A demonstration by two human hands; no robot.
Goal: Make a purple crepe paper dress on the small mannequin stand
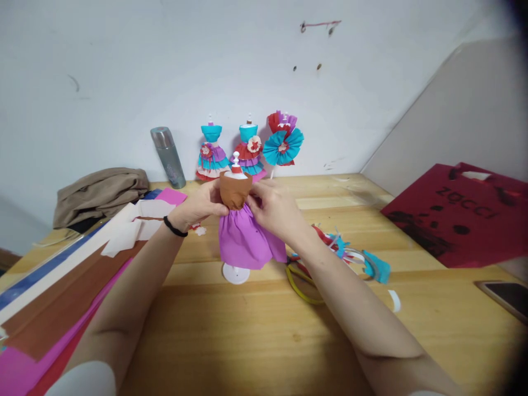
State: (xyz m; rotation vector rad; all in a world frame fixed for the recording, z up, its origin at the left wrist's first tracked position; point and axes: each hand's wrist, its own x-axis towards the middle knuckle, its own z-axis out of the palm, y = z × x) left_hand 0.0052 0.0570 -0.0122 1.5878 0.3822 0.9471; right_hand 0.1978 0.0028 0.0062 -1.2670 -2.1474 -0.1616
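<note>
A small white dress form [236, 175] stands upright on its round base [236, 274] in front of me. It wears a brown crepe paper bodice [235, 190] and a gathered purple paper skirt [247, 239]. My left hand [202, 203] grips the bodice from its left side, thumb at the waist. On the other side, the fingers of my right hand [274, 206] are pinched together at the skirt's waistband, which they partly hide. The skirt flares out toward the right below that hand.
Behind stand several dressed miniature forms [212, 157] and a steel bottle [168, 158]. Crepe paper sheets [70, 291] and a folded brown cloth [101, 192] lie left. Yellow-handled scissors [303, 289], paper scraps [377, 267], a red bag [457, 214] and a phone [505, 297] are right.
</note>
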